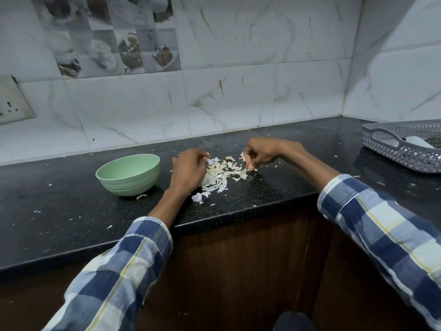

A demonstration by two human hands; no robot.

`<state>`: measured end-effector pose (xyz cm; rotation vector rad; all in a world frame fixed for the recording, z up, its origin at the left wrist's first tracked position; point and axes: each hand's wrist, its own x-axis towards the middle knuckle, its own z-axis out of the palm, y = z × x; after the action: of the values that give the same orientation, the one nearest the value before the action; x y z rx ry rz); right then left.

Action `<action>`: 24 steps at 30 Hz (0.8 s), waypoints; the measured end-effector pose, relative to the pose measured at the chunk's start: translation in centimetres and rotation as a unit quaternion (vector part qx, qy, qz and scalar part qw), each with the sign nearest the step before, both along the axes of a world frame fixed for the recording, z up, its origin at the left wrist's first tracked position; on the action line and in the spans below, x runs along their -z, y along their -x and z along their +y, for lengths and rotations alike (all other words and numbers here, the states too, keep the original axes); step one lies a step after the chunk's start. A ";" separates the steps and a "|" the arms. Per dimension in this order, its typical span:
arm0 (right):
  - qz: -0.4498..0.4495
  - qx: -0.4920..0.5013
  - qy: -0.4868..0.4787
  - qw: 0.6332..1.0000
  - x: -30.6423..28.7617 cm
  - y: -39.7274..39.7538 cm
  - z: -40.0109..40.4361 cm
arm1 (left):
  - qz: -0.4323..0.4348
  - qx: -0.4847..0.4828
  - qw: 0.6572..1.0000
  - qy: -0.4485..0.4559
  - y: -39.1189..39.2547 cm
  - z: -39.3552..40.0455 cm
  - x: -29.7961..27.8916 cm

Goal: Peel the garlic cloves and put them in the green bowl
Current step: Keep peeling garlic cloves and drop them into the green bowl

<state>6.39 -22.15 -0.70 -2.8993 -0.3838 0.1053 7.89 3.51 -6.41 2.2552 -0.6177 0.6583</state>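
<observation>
A pale green bowl (128,174) stands on the black counter (274,185); its inside is hidden from this angle. To its right lies a heap of white garlic skins (220,175) with a clove (230,164) among them. My left hand (189,169) hovers at the heap's left edge, fingers curled, pinching a small white piece at the fingertips. At the heap's right edge, my right hand (261,155) has its fingers curled down, pinching a bit of garlic skin near the counter.
A grey perforated basket (403,145) sits at the far right of the counter. Skin flakes are scattered across the counter. A tiled wall runs behind, with a wall socket (12,103) at the left. The counter's front edge lies just under my forearms.
</observation>
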 end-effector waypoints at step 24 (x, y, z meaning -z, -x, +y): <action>-0.087 -0.105 -0.512 0.848 2.9 -2.4 6.3 | 0.070 0.079 0.961 0.255 -0.2 0.7 -0.9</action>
<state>8.74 -15.81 -3.57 -1.7988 -0.5653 -0.2598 8.08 4.20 -5.51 1.7352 -0.4849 0.5042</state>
